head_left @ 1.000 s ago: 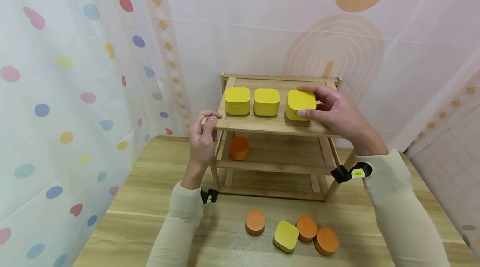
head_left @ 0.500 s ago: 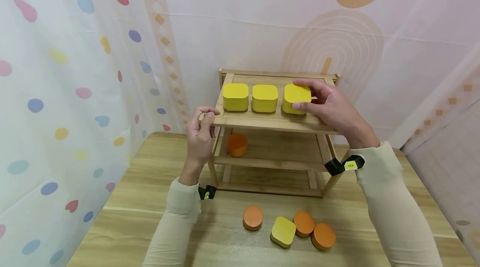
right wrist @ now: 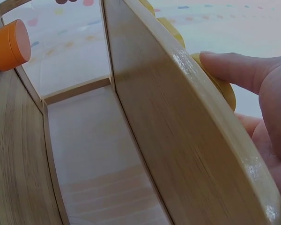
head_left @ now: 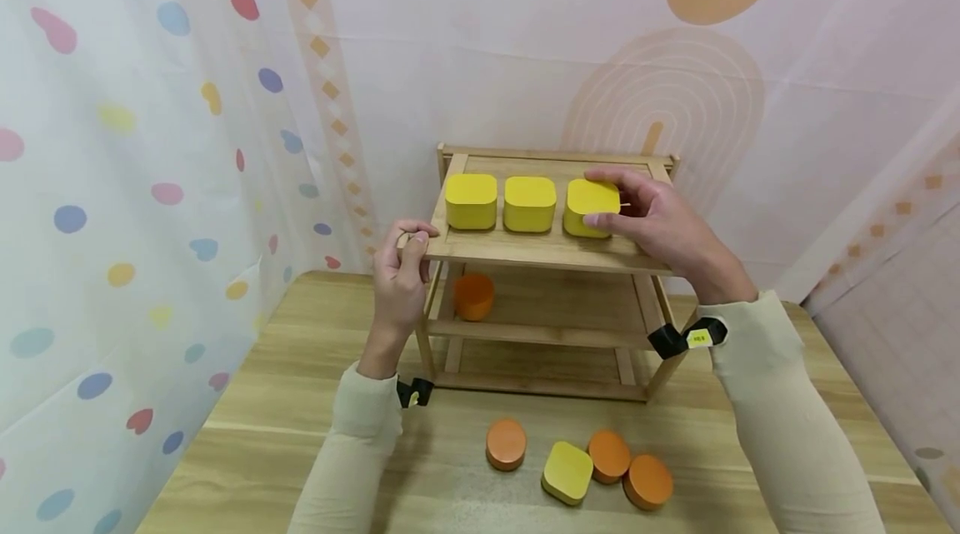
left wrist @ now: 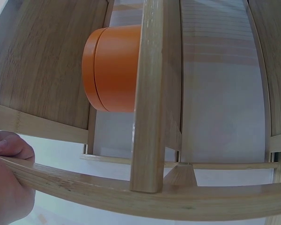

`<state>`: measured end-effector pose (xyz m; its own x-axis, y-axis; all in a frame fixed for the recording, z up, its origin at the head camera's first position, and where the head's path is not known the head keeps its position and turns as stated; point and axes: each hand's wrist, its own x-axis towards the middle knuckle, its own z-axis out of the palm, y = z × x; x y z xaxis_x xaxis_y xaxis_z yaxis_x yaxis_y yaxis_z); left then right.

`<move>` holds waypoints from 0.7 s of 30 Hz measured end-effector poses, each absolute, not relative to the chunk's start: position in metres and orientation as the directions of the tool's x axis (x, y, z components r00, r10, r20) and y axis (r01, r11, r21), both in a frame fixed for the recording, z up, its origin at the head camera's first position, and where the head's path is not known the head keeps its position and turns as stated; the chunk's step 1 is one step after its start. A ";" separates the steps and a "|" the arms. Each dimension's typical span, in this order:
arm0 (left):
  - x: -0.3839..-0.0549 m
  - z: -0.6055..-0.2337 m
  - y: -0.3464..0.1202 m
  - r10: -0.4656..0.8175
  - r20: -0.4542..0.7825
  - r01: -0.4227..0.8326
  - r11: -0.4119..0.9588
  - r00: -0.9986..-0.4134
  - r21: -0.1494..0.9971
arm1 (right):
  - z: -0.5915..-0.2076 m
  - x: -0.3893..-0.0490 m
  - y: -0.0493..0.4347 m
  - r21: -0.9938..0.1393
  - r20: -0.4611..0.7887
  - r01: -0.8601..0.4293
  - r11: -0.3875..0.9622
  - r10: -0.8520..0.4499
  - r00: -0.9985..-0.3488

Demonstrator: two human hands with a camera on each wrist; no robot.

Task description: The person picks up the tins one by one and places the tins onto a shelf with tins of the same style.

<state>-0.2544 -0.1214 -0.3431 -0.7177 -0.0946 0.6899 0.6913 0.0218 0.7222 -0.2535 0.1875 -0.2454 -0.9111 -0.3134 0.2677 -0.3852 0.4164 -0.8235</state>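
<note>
Left wrist view's got the left hand (left wrist: 10, 185) crammed into the bottom left corner, gripping a long wooden rail (left wrist: 220, 201) that runs off to the right. A chunky wooden crossbar (left wrist: 147, 117) meets it and kinda blocks one end of a round orange container (left wrist: 116, 68), its lid (left wrist: 89, 68) facing left. Wood panels (left wrist: 42, 61) on both sides, pale striped cloth (left wrist: 225, 98) in back.

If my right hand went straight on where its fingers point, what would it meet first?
Past the rightmost yellow rounded-square box your right hand holds, probably the middle yellow rounded-square box on the light wooden shelf, though depth is unclear.
</note>
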 end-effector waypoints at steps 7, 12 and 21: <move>-0.253 -0.343 -0.120 -0.097 0.689 0.691 0.016 -0.718 0.723 | -0.245 -0.254 0.189 -0.815 0.247 -0.386 0.433 -0.343 -0.906; -0.253 -0.343 -0.120 -0.090 0.693 0.694 0.021 -0.716 0.720 | -0.245 -0.252 0.190 -0.813 0.221 -0.373 0.447 -0.355 -0.908; -0.252 -0.344 -0.123 -0.112 0.683 0.685 0.023 -0.722 0.728 | -0.244 -0.253 0.186 -0.816 0.198 -0.365 0.448 -0.377 -0.905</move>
<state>-0.2517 -0.1225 -0.3444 -0.7221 -0.1119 0.6827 0.6850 0.0226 0.7282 -0.2531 0.1859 -0.2438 -0.9047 -0.3770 0.1982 -0.3654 0.4476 -0.8162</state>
